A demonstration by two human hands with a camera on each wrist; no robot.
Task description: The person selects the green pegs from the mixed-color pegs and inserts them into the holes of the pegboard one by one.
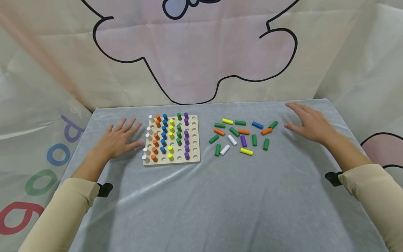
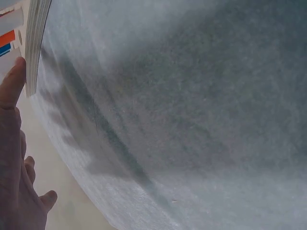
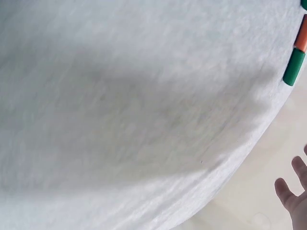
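Note:
A pale wooden pegboard lies left of the table's middle, with columns of white, orange, blue, yellow, green and purple pegs standing in it and some holes bare. My left hand is spread just left of the board, thumb tip near its edge; the left wrist view shows that hand beside the board's side. Loose pegs, among them a purple peg, a blue peg and several green ones, lie scattered right of the board. My right hand hovers to their right, fingers extended, holding nothing.
Grey cloth covers the table, its far edge meeting a printed backdrop. Hanging sheets with printed shapes flank both sides. In the right wrist view, a green peg and an orange peg lie near the cloth's edge.

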